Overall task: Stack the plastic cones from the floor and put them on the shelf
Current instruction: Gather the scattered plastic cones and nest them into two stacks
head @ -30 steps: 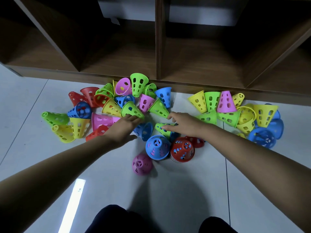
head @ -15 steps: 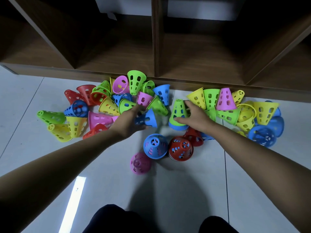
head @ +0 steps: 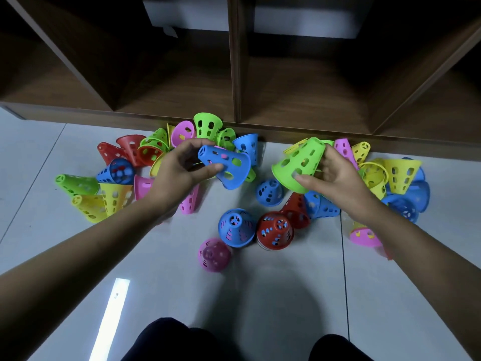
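Note:
Perforated plastic cones in several colours lie scattered on the white tiled floor in front of a dark wooden shelf (head: 234, 82). My left hand (head: 179, 170) grips a blue cone (head: 226, 165) lifted off the floor, its wide mouth turned right. My right hand (head: 330, 175) holds a green cone (head: 299, 162) raised and tilted, mouth toward the lower left. Between and below the hands stand upright stacks: a blue one (head: 235, 227), a red one (head: 274, 230), a pink cone (head: 213, 254) and a small blue cone (head: 269, 191).
Loose cones pile at the left (head: 104, 183) and at the right (head: 395, 178) along the shelf base. The shelf compartments are open and dark, split by a vertical divider. My knees (head: 166, 340) show at the bottom edge. Bare tile (head: 286, 295) lies near me.
Both hands have lifted off the floor, the left raising the blue cone, the right raising the green cone off a blue cone that stays on the floor.

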